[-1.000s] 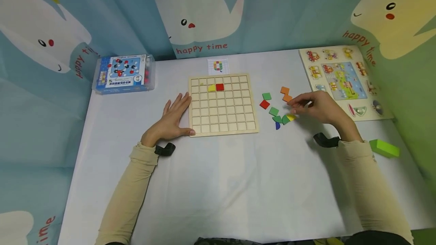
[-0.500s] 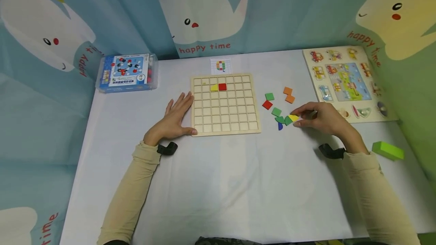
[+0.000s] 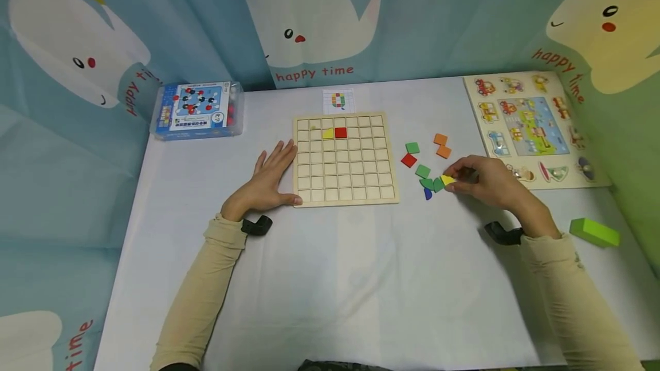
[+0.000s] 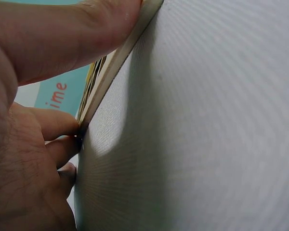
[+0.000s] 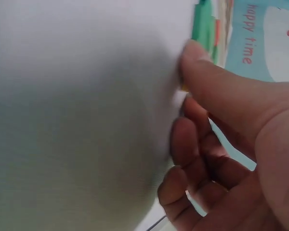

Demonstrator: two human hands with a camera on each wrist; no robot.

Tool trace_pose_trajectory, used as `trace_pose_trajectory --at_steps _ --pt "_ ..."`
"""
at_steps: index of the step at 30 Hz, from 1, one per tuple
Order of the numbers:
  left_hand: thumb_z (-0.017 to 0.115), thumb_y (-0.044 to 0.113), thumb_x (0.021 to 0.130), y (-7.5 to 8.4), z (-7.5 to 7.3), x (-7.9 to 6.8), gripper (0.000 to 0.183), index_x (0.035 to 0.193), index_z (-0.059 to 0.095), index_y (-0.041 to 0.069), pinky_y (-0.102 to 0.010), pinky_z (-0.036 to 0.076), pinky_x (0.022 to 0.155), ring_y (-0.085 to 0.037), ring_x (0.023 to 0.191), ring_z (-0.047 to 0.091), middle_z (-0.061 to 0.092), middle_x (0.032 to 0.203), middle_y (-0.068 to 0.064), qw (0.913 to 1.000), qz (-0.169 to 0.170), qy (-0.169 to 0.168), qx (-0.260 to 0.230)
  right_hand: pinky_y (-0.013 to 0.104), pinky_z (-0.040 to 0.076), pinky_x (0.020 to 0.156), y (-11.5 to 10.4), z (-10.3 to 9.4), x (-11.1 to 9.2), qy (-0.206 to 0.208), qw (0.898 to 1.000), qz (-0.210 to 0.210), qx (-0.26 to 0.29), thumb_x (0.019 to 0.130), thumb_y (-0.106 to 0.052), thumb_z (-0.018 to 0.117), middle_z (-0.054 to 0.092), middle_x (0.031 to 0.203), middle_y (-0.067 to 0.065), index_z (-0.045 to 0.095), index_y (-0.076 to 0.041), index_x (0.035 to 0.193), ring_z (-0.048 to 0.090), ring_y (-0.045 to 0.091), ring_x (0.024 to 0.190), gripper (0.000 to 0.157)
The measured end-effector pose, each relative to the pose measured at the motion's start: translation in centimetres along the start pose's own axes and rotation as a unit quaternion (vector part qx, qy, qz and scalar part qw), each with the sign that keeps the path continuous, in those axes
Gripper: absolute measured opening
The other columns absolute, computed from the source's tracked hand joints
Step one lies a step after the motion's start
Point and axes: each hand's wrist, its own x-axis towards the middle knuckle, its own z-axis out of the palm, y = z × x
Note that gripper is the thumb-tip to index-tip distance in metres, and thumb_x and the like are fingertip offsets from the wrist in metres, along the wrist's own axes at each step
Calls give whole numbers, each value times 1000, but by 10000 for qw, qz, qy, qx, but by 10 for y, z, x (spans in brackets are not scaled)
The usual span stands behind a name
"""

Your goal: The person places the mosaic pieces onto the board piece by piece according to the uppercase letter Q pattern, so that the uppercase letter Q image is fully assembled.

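Observation:
My left hand [image 3: 264,185] lies along the left side of a wooden grid board [image 3: 346,204]. Its fingers are extended against the edge, and the thumb rests at the near left corner. A yellow tile [image 3: 328,134] and a red square tile [image 3: 341,133] sit side by side in the board's cells. To the right of the board, my right hand [image 3: 482,181] pinches a yellow piece [image 3: 447,179] between thumb and index finger, low at the table. Beside that piece lie green tiles [image 3: 438,185] and a blue half-round piece [image 3: 428,194]. In the right wrist view the fingers mostly hide the yellow piece.
Orange squares [image 3: 443,152], a red square [image 3: 409,160] and more green tiles lie nearby. Behind the board is a pattern card [image 3: 338,100]. A plastic box [image 3: 197,110] stands back left, a picture puzzle board [image 3: 476,109] back right, and a green block [image 3: 594,232] at the right.
My right hand has come down from near the orange squares to the yellow piece and now pinches it. My left hand stays at the board; the whole view has shifted slightly.

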Motion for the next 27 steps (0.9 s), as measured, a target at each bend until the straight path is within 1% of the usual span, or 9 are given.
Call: trace_pose_trajectory --at_steps 5,8,11,14,18,21,24,27 --pt "89 35 86 1 -1 0 122 171 8 4 -55 -15 132 -30 167 -11 0 181 -10 10000 1 -4 12 10 46 71 -1 3 -1 -73 9999 74 42 88 -11 88 74 98 7 74 -3 107 61 20 86 25" --pt "88 36 86 1 -1 0 122 171 7 4 -55 -15 132 -30 167 -10 0 181 -10 10000 11 -6 14 12 46 70 -1 2 0 -133 9998 116 0 91 -12 85 73 98 7 73 -3 109 61 20 87 24" --pt "88 36 86 2 -2 -1 122 171 7 4 -55 -15 131 -31 167 -10 0 181 -11 10000 35 -28 -7 13 46 70 -1 -1 1 -84 9998 157 -72 94 -13 82 73 98 8 72 -3 110 62 20 87 21" --pt "88 36 86 2 -3 -1 122 171 6 3 -56 -15 131 -31 167 -11 -1 181 -11 10000 46 -60 -15 13 46 69 -2 -4 4 84 9996 264 -41 96 -11 80 75 98 10 72 -3 111 63 18 86 19" --pt "87 36 87 1 -3 -1 122 171 6 4 -55 -15 131 -30 167 -11 -2 181 -11 10000 28 -69 22 10 45 68 -4 -5 12 300 9986 414 148 95 -10 80 75 99 14 73 -1 112 62 12 83 20" --pt "88 37 87 1 -3 0 122 171 6 5 -55 -15 131 -30 167 -11 -2 181 -10 10000 12 -57 47 6 43 68 -7 -3 20 506 9980 317 197 93 -8 82 76 96 14 74 0 110 61 9 79 21" --pt "88 37 87 1 -3 0 122 171 6 5 -55 -15 131 -29 167 -11 -1 181 -9 10000 -4 -51 51 5 43 66 -11 1 28 752 9968 139 245 90 -5 84 76 91 14 77 0 108 59 6 74 19" --pt "88 37 86 0 -1 1 122 171 6 5 -55 -15 131 -30 167 -11 -1 181 -9 10000 -3 -41 42 5 42 66 -15 4 36 927 9951 80 349 90 -5 84 77 91 14 79 1 106 58 4 72 18"
